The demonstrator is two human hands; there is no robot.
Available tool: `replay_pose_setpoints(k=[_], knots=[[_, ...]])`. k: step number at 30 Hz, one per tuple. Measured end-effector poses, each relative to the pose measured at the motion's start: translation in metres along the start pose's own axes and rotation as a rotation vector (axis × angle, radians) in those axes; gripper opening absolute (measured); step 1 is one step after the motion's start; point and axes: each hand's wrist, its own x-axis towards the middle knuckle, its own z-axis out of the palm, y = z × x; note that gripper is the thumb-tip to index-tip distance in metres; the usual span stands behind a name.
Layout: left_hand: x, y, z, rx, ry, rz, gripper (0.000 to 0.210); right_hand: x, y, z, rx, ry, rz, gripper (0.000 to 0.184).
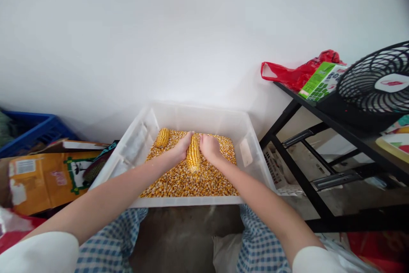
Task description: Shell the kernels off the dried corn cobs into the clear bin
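A yellow corn cob, still full of kernels on the side I see, is held lengthwise over loose corn kernels. My left hand wraps round the cob's far left side, thumb along it. Curled against its upper right side is my right hand; its fingertips are mostly hidden from me. Both hands are inside a translucent plastic bin, low over the kernels. A second corn cob lies on the kernels at the bin's far left.
A black table on the right bears a fan, a green-and-white box and a red plastic bag. At left are an orange carton and a blue crate. A white wall rises behind the bin.
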Motion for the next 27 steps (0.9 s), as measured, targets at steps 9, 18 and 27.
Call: replay_pose_setpoints(k=[9,18,27], knots=[[-0.007,0.009,0.001,0.117,-0.136,-0.108,0.041,0.023,0.043,-0.015,0.336,-0.085,-0.099,0.049],[-0.011,0.026,-0.004,0.107,-0.196,-0.02,0.045,0.015,0.021,-0.02,0.719,-0.069,-0.003,0.04],[-0.014,0.019,0.002,0.158,-0.472,0.035,0.049,0.008,0.013,-0.025,1.411,-0.458,0.132,0.036]])
